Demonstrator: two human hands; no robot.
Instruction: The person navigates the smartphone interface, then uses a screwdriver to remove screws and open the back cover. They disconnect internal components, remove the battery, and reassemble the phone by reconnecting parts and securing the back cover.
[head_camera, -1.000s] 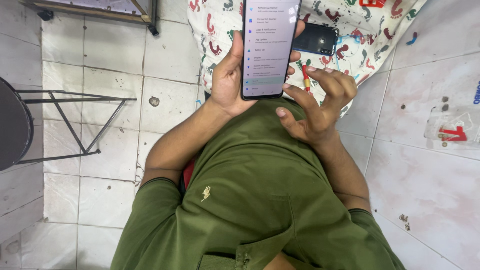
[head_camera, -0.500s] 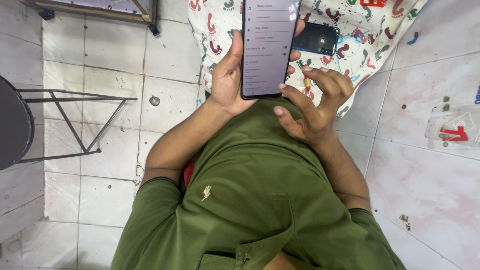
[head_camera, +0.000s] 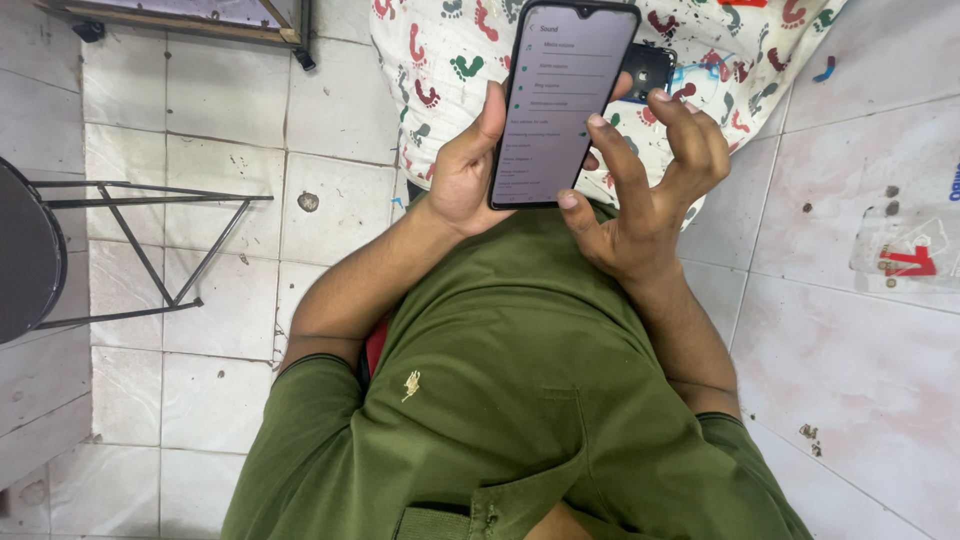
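Head view, looking straight down the green shirt (head_camera: 520, 400).

Left hand (head_camera: 465, 175) is clamped on a dark smartphone (head_camera: 562, 100): thumb up its left edge, the other fingers hidden behind it, only a fingertip showing past the right edge. The phone is upright, screen lit with a pale list of rows; text too small to make out.

Right hand (head_camera: 650, 190) is just right of the phone, fingers spread and curled, holding nothing. Forefinger tip touches the screen's right edge, or hovers just over it; can't tell which. Thumb tip sits at the phone's lower right corner.

Beyond the fingers: white cloth printed with coloured footprints (head_camera: 440, 60), over the lap. A second dark phone (head_camera: 648, 68) lies on it, just above the right fingertips, its left part blocked by the held phone.

Left of the left hand, well apart: black metal stool (head_camera: 110, 250) on grimy white floor tiles (head_camera: 200, 380), its seat cut off by the frame edge. A furniture frame (head_camera: 190, 20) is cut off at the top.

Right of the right hand, well apart: clear plastic wrapper with red marking (head_camera: 905, 255) flat on the tiles.
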